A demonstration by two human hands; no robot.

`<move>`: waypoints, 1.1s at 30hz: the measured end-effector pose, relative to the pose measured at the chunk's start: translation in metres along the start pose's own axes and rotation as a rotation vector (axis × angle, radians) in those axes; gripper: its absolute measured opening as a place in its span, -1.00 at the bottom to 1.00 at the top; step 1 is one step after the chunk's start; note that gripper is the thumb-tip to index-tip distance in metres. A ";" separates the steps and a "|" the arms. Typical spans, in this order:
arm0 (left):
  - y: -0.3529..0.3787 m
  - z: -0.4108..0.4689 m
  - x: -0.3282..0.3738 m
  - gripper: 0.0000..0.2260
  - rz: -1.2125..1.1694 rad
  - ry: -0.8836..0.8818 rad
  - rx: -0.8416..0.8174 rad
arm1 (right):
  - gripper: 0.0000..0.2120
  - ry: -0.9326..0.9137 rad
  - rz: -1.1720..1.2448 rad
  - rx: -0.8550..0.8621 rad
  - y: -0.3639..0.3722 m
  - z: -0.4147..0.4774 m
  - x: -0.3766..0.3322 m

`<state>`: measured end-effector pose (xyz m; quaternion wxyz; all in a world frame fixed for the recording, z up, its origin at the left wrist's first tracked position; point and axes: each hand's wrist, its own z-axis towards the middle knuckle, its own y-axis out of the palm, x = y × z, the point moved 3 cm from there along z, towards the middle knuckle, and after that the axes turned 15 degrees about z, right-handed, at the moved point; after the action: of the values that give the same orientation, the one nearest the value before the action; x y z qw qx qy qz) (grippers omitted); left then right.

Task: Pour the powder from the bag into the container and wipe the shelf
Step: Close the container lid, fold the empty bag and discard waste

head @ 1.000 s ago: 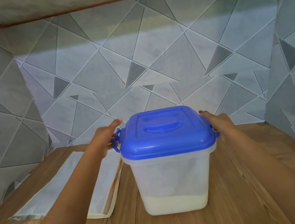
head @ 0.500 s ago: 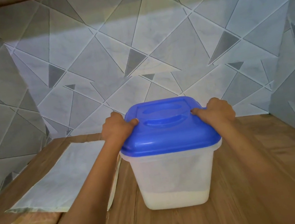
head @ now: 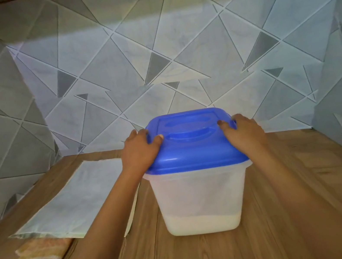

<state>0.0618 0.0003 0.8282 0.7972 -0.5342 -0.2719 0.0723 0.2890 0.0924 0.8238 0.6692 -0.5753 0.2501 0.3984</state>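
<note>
Head view, single entry.

Item: translucent white square plastic container (head: 202,194), upright on the brown wood-grain shelf (head: 294,210); a low layer of white powder (head: 205,225) lies in its bottom.

Item: blue plastic lid with moulded handle (head: 193,146), seated on the container's rim.

Item: left hand (head: 141,151), fingers curled over the lid's left edge, thumb on top. A second ago it was only reaching beside the lid.

Item: right hand (head: 245,133), likewise clamped over the lid's right edge. Both hands have come up from the side latches.

Item: flat pale woven bag (head: 70,199), left of the container, lying limp.

Item: folded yellowish cloth (head: 40,255), left of the container, partly under the bag's near end.

Judgement: pouring looks done and the lid is being pressed shut; wiping remains.
</note>
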 end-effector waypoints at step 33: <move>0.108 0.169 0.025 -0.56 -0.076 0.387 0.489 | -0.64 -0.680 -0.116 0.493 0.093 0.160 0.016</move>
<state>0.0151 0.1932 0.7881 0.9412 -0.3197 -0.1094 0.0026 0.2018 0.2529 0.7918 0.8525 -0.2467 0.0701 0.4556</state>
